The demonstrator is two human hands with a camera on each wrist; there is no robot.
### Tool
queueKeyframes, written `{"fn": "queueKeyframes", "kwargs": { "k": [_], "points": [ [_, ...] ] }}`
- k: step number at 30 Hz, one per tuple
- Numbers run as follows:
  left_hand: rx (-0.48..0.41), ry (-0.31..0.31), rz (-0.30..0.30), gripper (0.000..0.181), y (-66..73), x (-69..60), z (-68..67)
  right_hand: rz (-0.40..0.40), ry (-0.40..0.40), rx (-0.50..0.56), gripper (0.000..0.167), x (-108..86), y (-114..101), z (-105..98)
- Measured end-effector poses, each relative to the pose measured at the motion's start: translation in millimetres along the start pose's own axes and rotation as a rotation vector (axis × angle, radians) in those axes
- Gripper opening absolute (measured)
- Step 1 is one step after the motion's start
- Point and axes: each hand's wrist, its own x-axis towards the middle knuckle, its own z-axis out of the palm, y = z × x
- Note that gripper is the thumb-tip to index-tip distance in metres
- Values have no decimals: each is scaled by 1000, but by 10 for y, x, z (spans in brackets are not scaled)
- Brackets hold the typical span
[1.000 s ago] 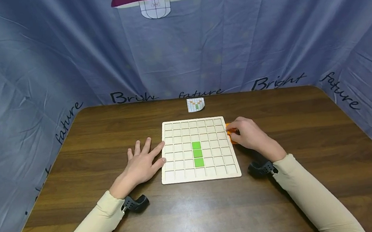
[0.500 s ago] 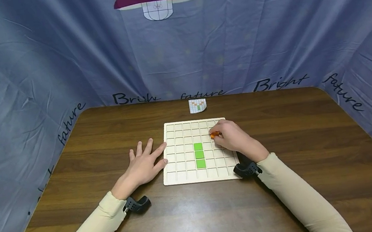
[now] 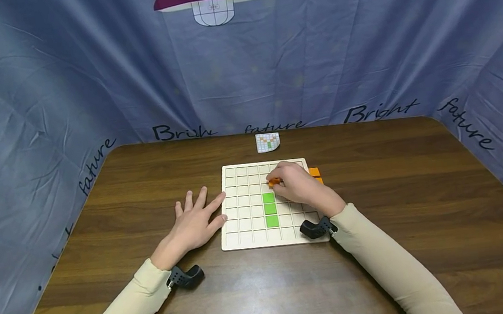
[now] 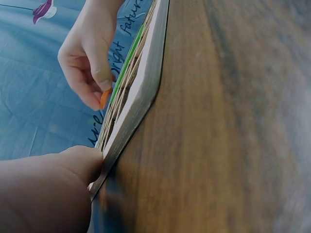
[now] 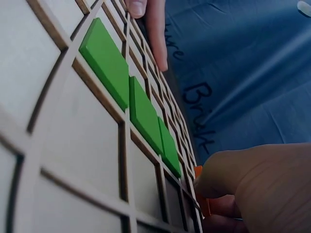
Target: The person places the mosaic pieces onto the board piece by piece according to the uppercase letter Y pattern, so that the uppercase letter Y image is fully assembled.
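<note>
A cream wooden grid board (image 3: 249, 239) lies on the table, with three green square tiles (image 3: 270, 209) set in one column of its cells. Over the board, just beyond the farthest green tile, my right hand (image 3: 300, 185) pinches a small orange tile (image 3: 275, 181) between thumb and fingers. The left wrist view shows that orange tile (image 4: 104, 98) tilted on edge above the board surface. My left hand (image 3: 189, 228) lies spread on the table, its thumb and index finger touching the board's left edge.
More orange tiles (image 3: 314, 172) lie against the board's right edge, partly hidden by my right hand. Behind the board is a small paper card (image 3: 268, 142) printed with a coloured grid. Blue curtains (image 3: 240, 73) enclose the wooden table (image 3: 161, 158).
From the orange tiles at the board's right edge, my right hand has moved left over the board, carrying one orange tile. My left hand keeps its place.
</note>
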Motion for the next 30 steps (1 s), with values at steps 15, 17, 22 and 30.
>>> {"fn": "queueKeyframes", "kwargs": {
  "k": [15, 17, 22, 30],
  "points": [
    [0, 5, 0, 61, 11, -5, -1, -11, -53, 16, 24, 161, -131, 71],
    [3, 6, 0, 61, 11, -5, 1, -9, -62, 19, 24, 183, -147, 80],
    [8, 5, 0, 61, 11, -4, 2, -29, -54, 39, 24, 232, -190, 113],
    [11, 2, -3, 60, 15, -4, -5, -54, -47, 46, 21, 254, -246, 153]
  ]
}}
